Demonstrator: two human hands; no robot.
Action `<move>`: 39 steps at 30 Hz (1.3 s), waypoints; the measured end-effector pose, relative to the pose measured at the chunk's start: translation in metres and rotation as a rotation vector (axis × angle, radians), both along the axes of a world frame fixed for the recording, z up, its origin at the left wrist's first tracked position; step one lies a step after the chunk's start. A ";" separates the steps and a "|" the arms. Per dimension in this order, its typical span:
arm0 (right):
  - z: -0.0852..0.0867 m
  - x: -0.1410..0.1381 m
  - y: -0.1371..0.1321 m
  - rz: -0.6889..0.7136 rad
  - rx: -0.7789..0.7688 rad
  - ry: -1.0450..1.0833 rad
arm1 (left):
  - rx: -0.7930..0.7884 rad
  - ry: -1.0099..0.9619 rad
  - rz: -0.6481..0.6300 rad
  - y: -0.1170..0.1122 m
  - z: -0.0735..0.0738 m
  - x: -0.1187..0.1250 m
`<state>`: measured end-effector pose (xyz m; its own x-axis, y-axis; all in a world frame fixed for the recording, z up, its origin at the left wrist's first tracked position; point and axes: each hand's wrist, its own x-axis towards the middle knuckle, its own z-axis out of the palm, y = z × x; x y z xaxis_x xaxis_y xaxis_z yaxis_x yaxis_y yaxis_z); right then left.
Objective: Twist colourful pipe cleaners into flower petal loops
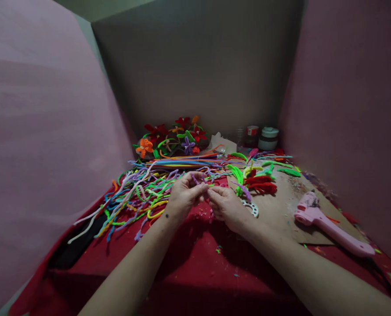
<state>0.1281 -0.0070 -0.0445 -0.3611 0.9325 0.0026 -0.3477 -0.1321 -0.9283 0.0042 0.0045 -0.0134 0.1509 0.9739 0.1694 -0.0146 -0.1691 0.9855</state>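
Observation:
Both hands meet above the front of the red cloth. My left hand point(186, 191) is closed in a pinch on a purple pipe cleaner point(194, 178), part of which shows between the fingers. Fingertips of my right hand point(226, 206) are pinched together right beside the left thumb, at the same pipe cleaner. Its far end is hidden by the fingers. Left of the hands spreads a tangle of many-coloured pipe cleaners point(143, 193). Close to the right hand lie a white ring with holes point(254, 208) and a bundle of red pipe-cleaner pieces point(263, 185).
A pink glue gun point(334, 230) rests on a brown board point(281, 219) at right. Finished pipe-cleaner flowers point(182, 136) stand at the back, near a lidded jar point(268, 138). Small scraps dot the red cloth point(189, 272). Pink walls point(50, 109) rise on both sides.

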 end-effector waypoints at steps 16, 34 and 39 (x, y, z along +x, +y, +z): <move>0.004 0.000 -0.006 0.046 -0.066 0.060 | -0.046 0.038 0.054 -0.004 -0.002 -0.012; -0.004 0.011 -0.002 0.363 -0.089 0.198 | -0.197 -0.121 -0.031 -0.014 0.000 -0.025; -0.005 0.004 -0.009 0.418 0.099 0.028 | -0.198 -0.121 -0.056 -0.013 -0.002 -0.031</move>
<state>0.1322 -0.0155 -0.0491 -0.7065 0.7007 0.0994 -0.3080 -0.1780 -0.9346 -0.0266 -0.0086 -0.0153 0.1955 0.9807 -0.0038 -0.1382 0.0314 0.9899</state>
